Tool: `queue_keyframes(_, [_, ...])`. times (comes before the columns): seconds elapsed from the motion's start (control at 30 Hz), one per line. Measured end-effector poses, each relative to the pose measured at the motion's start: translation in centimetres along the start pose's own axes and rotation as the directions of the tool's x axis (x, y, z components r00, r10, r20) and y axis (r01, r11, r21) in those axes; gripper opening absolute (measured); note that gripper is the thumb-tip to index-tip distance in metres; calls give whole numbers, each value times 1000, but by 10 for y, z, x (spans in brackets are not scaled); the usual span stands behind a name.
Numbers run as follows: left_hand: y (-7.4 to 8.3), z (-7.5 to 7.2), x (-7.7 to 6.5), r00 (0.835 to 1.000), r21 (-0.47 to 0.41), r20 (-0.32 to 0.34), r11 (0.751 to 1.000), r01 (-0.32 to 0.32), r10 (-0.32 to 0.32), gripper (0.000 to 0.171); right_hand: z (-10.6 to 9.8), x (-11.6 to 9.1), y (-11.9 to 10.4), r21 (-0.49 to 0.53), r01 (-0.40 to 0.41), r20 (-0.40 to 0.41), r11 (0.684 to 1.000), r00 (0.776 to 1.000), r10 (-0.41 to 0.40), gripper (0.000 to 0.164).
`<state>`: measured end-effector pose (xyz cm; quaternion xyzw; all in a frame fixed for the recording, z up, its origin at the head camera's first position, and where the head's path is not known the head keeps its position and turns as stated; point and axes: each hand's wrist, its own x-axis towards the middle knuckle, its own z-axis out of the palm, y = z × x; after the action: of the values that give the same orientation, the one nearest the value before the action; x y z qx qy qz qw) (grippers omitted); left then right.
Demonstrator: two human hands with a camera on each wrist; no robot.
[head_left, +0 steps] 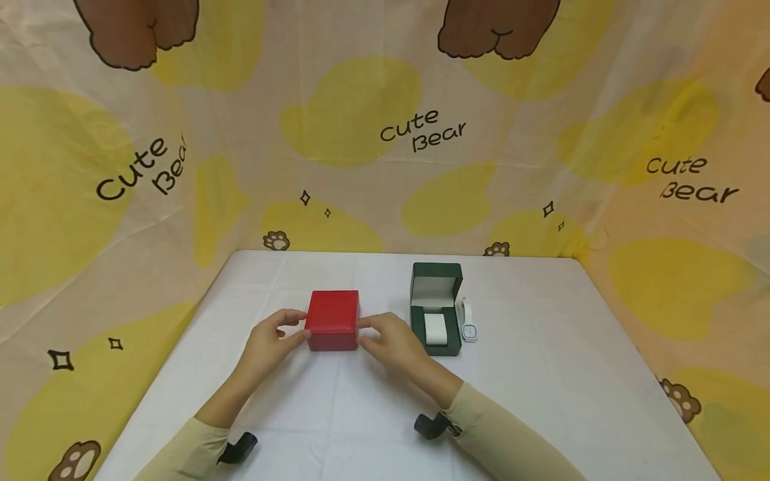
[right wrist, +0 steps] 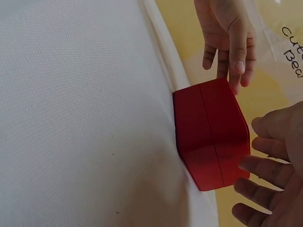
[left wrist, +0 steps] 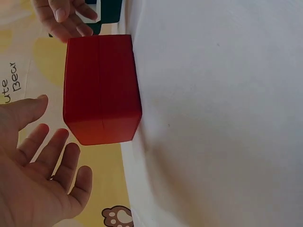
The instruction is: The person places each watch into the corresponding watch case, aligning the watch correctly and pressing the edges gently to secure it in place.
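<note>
A closed red box sits on the white table, a thin seam running round it between lid and base. At its left side is my left hand, thumb and fingers spread loosely. From the right, my right hand reaches to the opposite side with its fingers relaxed. In the left wrist view, the left fingers stand close beside the red box without curling round it. The right wrist view shows the right fingertips near an edge of the red box.
Just right of my right hand, a green watch box stands with its lid raised and a white cushion inside. Beside it lies a white-strapped watch. A printed cloth hangs behind the white table and along its sides.
</note>
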<state>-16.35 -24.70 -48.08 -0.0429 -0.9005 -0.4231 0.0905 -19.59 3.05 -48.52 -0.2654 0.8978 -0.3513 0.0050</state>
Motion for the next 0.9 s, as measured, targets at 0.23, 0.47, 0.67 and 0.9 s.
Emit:
queue_keyframes(0.23, [8, -1, 1, 999, 43, 19, 998, -42, 41, 38, -6, -6, 5, -31, 107, -12, 994, 994, -108, 33])
queue_keyframes(0.47, [20, 1, 4, 997, 44, 43, 997, -62, 61, 40, -14, -13, 10, -62, 161, -22, 985, 986, -163, 32])
queue_keyframes(0.67, [33, 4, 7, 994, 30, 52, 995, -99, 97, 40, -24, -20, 11, -90, 185, -34, 979, 981, -188, 32])
queue_keyframes(0.9, [47, 10, 7, 991, -11, 70, 994, -111, 111, 41, -32, -28, 16, -108, 192, -48, 975, 979, -198, 31])
